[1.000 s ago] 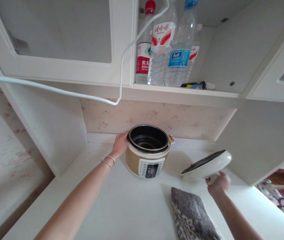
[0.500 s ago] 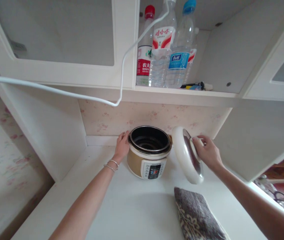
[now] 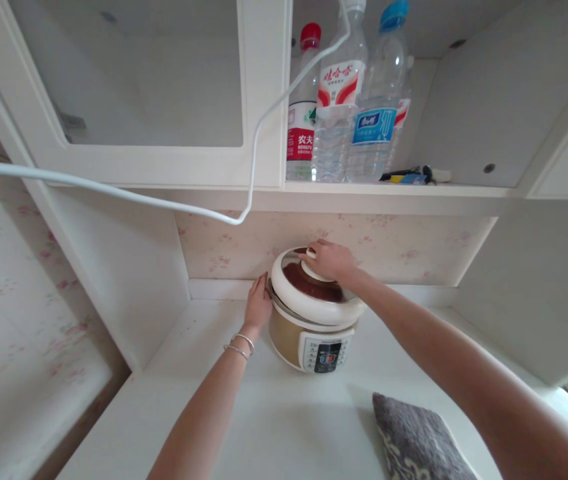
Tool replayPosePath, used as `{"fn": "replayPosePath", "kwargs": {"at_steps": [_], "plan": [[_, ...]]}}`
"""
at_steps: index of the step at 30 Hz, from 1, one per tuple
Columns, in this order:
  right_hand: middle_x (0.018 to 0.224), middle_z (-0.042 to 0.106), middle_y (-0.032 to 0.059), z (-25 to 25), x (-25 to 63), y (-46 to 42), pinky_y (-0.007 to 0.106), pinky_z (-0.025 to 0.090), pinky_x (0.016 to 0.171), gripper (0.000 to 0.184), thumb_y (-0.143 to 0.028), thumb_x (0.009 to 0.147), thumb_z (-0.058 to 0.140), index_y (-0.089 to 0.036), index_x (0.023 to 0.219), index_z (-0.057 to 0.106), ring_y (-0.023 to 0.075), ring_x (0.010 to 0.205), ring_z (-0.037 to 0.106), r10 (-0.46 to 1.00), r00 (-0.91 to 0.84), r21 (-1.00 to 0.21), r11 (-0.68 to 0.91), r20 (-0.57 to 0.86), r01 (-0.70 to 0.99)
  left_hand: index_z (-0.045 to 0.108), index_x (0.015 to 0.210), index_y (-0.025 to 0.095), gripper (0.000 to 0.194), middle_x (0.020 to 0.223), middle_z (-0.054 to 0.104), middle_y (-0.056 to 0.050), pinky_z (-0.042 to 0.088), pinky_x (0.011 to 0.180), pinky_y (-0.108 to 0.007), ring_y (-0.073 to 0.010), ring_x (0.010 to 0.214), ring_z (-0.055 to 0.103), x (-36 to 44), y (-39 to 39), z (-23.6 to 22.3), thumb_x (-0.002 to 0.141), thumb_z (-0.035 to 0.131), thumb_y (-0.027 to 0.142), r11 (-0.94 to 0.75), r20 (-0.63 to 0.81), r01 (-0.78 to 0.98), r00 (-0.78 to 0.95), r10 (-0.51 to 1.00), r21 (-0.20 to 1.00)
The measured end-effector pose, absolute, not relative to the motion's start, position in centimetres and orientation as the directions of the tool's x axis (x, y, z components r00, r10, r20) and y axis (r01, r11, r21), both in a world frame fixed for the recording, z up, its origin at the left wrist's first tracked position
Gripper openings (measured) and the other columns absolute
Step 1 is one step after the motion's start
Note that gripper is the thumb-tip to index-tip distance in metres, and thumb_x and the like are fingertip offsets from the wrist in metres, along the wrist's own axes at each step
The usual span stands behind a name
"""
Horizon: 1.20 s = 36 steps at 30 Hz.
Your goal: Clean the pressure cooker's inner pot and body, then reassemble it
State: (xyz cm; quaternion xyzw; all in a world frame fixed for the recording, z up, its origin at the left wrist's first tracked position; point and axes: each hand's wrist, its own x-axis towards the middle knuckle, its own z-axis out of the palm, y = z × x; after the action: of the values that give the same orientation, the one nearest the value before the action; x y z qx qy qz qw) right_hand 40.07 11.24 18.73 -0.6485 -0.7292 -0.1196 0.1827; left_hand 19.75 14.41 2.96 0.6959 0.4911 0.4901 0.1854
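A gold and cream electric cooker [image 3: 287, 335] with a dark control panel stands on the white counter. Its cream-rimmed lid [image 3: 309, 309], brown in the middle, lies over the top and tilts a little, with a dark gap showing under its left edge. My right hand [image 3: 331, 259] is closed on the lid's knob. On the cooker's left side, my left hand [image 3: 259, 303] holds it near the upper edge, its fingertips partly hidden behind. The black inner pot is covered from sight.
Above hangs a white cabinet [image 3: 164, 163] with several plastic bottles [image 3: 337, 127] on its open shelf. A white cable [image 3: 164, 204] dangles in front. A grey-brown folded cloth [image 3: 417, 433] lies on the counter [image 3: 284, 427] at front right.
My right hand has carried the lid left from beside the cooker onto its top, covering the open pot. My left hand stays at the cooker's side. The view has shifted slightly.
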Motion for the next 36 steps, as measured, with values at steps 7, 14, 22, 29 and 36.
{"fn": "replayPosePath", "kwargs": {"at_steps": [7, 14, 22, 29, 36], "plan": [[0.116, 0.062, 0.0152, 17.7, 38.5, 13.2, 0.043, 0.043, 0.086, 0.046, -0.055, 0.090, 0.042, -0.021, 0.111, 0.065, 0.0323, 0.103, 0.060, 0.944, -0.143, 0.032, 0.140, 0.299, 0.990, 0.039, 0.142, 0.012, 0.053, 0.145, 0.041, -0.011, 0.022, 0.116, -0.034, -0.0185, 0.137, 0.032, 19.8, 14.6, 2.6, 0.089, 0.032, 0.015, -0.394, 0.453, 0.508, 0.007, 0.891, 0.766], [0.114, 0.061, 0.0176, 17.9, 38.2, 13.4, 0.045, 0.046, 0.083, 0.047, -0.051, 0.092, 0.036, -0.021, 0.121, 0.058, 0.0332, 0.104, 0.060, 0.965, -0.140, 0.109, 0.118, 0.220, 0.987, 0.046, 0.136, 0.015, 0.049, 0.143, 0.044, -0.010, 0.023, 0.116, -0.036, -0.0192, 0.136, 0.035, 19.5, 14.9, 2.5, 0.088, 0.037, 0.016, -0.410, 0.462, 0.486, 0.015, 0.887, 0.771], [0.118, 0.061, 0.0138, 18.0, 39.5, 13.2, 0.043, 0.046, 0.085, 0.048, -0.054, 0.093, 0.032, -0.023, 0.122, 0.054, 0.0310, 0.105, 0.060, 0.950, -0.248, 0.179, 0.214, 0.191, 0.960, 0.047, 0.135, 0.013, 0.048, 0.141, 0.046, -0.012, 0.025, 0.115, -0.037, -0.0199, 0.134, 0.037, 19.6, 14.9, 2.5, 0.088, 0.036, 0.016, -0.434, 0.489, 0.493, 0.020, 0.872, 0.754], [0.117, 0.060, 0.0168, 17.2, 39.4, 14.3, 0.044, 0.048, 0.080, 0.051, -0.055, 0.094, 0.028, -0.021, 0.123, 0.052, 0.0317, 0.101, 0.062, 0.960, -0.219, 0.194, 0.184, 0.174, 0.963, 0.048, 0.134, 0.014, 0.048, 0.140, 0.047, -0.012, 0.024, 0.115, -0.039, -0.0203, 0.133, 0.038, 19.6, 14.9, 2.5, 0.087, 0.035, 0.015, -0.446, 0.501, 0.494, 0.025, 0.865, 0.746], [0.116, 0.060, 0.0196, 16.8, 39.5, 14.3, 0.042, 0.047, 0.079, 0.051, -0.051, 0.096, 0.025, -0.017, 0.125, 0.050, 0.0320, 0.101, 0.062, 0.942, -0.271, 0.231, 0.225, 0.195, 0.947, 0.048, 0.134, 0.013, 0.049, 0.140, 0.047, -0.012, 0.025, 0.115, -0.039, -0.0208, 0.133, 0.038, 19.4, 15.1, 2.4, 0.087, 0.035, 0.014, -0.462, 0.512, 0.496, 0.041, 0.858, 0.735]]}}
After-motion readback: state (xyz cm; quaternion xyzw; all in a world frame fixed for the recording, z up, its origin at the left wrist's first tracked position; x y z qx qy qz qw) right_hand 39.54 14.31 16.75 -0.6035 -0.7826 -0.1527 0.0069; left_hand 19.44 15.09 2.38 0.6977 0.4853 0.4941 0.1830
